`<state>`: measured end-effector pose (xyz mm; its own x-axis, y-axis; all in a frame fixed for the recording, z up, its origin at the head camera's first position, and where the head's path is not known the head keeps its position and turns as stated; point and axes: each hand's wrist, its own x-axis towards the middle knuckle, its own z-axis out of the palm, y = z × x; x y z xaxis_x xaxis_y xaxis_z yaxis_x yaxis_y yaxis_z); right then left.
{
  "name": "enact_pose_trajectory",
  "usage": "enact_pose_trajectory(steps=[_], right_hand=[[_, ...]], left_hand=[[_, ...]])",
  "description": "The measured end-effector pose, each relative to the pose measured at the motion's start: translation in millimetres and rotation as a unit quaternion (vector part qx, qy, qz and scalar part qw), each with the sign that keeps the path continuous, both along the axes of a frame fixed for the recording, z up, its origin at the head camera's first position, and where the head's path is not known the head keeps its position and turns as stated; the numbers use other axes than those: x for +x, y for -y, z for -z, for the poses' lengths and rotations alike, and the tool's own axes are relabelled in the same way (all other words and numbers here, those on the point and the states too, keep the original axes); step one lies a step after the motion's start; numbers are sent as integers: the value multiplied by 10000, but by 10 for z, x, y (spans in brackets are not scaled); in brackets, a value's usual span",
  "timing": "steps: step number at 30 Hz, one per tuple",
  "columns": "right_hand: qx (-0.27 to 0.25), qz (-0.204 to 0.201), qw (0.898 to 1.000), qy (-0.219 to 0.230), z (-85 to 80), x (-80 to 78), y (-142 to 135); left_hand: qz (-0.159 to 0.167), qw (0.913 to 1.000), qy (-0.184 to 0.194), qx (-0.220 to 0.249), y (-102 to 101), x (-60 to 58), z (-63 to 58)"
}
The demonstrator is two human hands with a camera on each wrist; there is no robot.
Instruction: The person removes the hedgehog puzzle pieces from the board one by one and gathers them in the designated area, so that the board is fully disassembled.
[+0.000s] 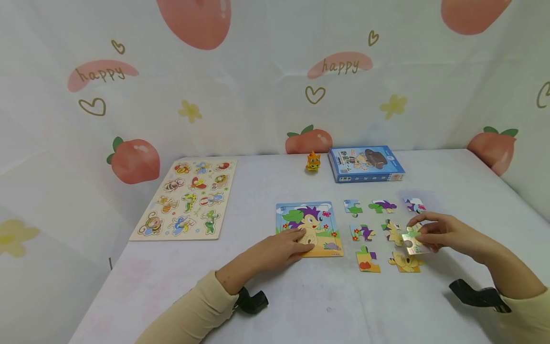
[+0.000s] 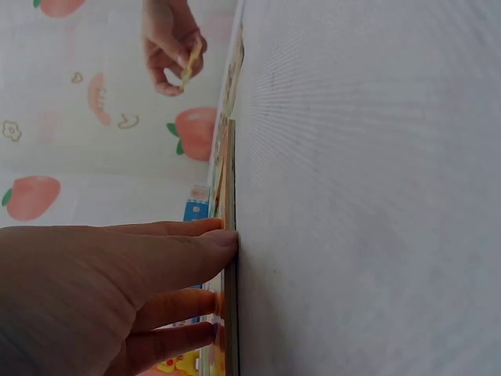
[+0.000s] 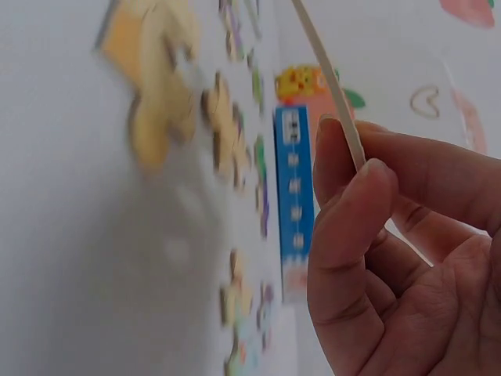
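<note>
My left hand (image 1: 277, 251) rests on the lower left of a square puzzle board (image 1: 333, 224) that shows a purple-haired hedgehog cartoon. In the left wrist view its fingers (image 2: 168, 309) lie on the board's face, and the thumb is at the near edge. My right hand (image 1: 464, 236) pinches a puzzle piece (image 1: 413, 243) between thumb and fingers, raised over the right part of the loose pieces. Edge-on, that piece (image 3: 333, 90) shows as a thin wooden strip in the right wrist view. Several loose puzzle pieces (image 1: 368, 262) lie spread out right of the board.
A wooden peg board (image 1: 197, 198) with insect and animal shapes lies at the left. Toward the back stand a small orange toy figure (image 1: 313, 162) and a blue box (image 1: 365, 164). A printed white curtain (image 1: 249, 95) hangs behind the white-covered table (image 1: 309, 306).
</note>
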<state>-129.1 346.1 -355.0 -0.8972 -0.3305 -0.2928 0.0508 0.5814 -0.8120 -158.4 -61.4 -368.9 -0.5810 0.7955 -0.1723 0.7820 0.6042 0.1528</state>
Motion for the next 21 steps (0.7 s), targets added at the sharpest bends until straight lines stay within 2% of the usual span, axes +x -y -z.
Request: enact_pose_trajectory(steps=[5, 13, 21], right_hand=[[83, 184, 9996, 185, 77, 104, -199], [489, 747, 9946, 524, 166, 255, -447], [484, 815, 9937, 600, 280, 329, -523]], left_hand=[[-53, 10000, 40, -34, -2, -5, 8], [-134, 9998, 102, -98, -9, 2, 10], [-134, 9998, 85, -122, -6, 9, -3]])
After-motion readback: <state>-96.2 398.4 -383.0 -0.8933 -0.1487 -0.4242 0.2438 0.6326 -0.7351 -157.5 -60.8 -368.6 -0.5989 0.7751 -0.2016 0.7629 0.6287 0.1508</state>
